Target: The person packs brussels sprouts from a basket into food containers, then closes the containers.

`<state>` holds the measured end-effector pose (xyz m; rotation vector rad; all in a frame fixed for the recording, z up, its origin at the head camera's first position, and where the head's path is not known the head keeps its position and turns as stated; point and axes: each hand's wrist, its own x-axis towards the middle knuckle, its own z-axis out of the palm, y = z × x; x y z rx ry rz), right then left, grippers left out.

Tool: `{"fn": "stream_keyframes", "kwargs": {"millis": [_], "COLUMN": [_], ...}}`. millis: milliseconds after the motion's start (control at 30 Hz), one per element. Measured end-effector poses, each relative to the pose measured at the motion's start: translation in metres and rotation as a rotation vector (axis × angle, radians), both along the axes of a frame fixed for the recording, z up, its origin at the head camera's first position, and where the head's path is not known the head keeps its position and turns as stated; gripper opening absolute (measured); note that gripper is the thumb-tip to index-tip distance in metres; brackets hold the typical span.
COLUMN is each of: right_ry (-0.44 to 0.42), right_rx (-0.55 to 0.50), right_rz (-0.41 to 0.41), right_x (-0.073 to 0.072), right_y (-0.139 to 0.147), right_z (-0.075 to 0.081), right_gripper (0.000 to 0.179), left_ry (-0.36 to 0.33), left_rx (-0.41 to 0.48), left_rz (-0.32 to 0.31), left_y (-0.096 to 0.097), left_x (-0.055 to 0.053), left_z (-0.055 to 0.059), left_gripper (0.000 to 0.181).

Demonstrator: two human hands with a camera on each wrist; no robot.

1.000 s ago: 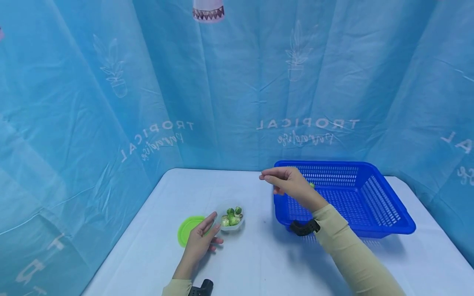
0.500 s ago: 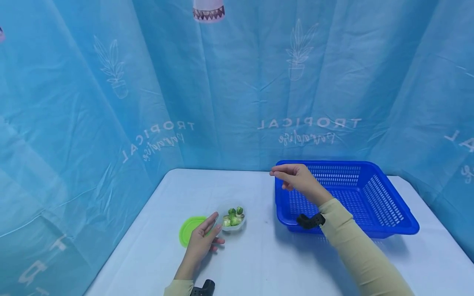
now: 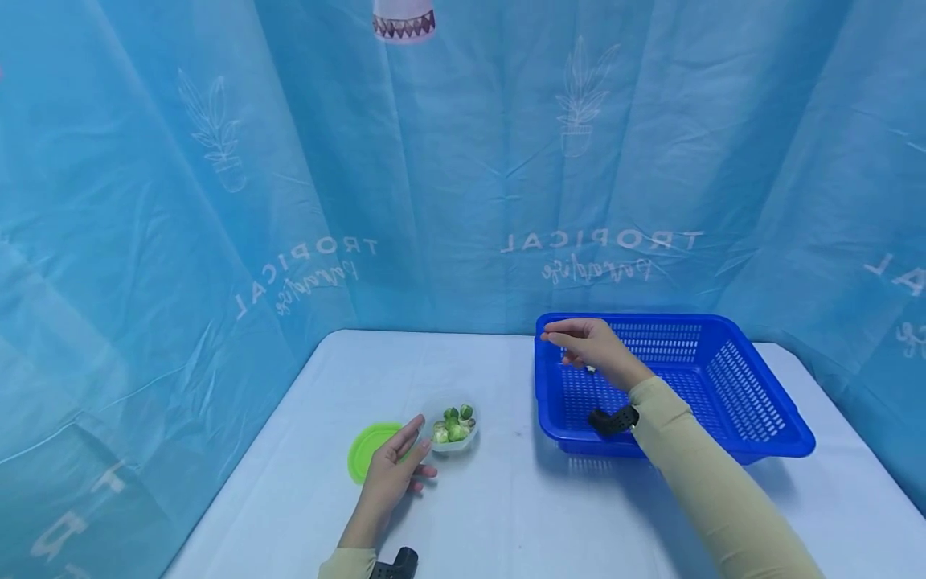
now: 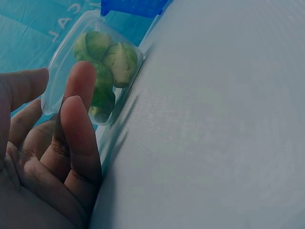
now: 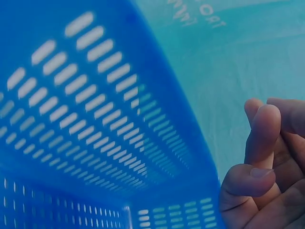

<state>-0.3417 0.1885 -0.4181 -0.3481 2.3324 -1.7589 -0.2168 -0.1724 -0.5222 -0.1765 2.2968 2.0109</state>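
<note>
Brussels sprouts (image 3: 453,426), several of them, lie in a small clear plastic container (image 3: 470,441) on the white table. Close against its left side is my left hand (image 3: 391,474), fingers loosely bent, with the fingertips right at the container wall in the left wrist view. My right hand (image 3: 593,346) hovers over the left part of a blue perforated basket (image 3: 760,402). Its thumb and fingertips come near each other, and nothing shows between them in the right wrist view. A small pale-green piece (image 3: 590,369) shows below this hand, within the basket's outline.
A round green lid (image 3: 369,454) lies on the table (image 3: 470,523) left of the container, partly behind the left hand. Blue printed curtains (image 3: 448,201) stand behind and beside the table. The basket fills much of the right side.
My right hand has moved right, from the basket's left rim to over its inside. The small piece below it shows now. The left hand and container have stayed put.
</note>
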Motion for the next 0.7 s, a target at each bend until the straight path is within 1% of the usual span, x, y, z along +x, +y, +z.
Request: {"fn": "stream_keyframes", "kwargs": {"millis": [167,333,533,700], "right_ry": [-0.02,-0.028,-0.044,-0.054], "right_rx": [0.026,0.079,0.129,0.169], "right_rz": [-0.019,-0.033,-0.055,-0.062], "right_x": [-0.007,-0.011,-0.014,-0.023], "right_y": [0.005,0.011,0.017,0.024], "right_z": [-0.004,-0.008,-0.013,-0.02], "right_gripper": [0.046,0.047,0.046,0.049], "left_ry": [0.006,0.017,0.016,0.017], "left_rx": [0.0,0.004,0.004,0.005], "left_rz": [-0.002,-0.008,-0.009,-0.009], "left_y": [-0.001,-0.003,-0.003,-0.004], "left_x": [0.0,-0.001,0.0,0.0], "left_z": [-0.001,-0.002,-0.001,-0.002], "left_gripper": [0.052,0.053,0.052,0.051]}}
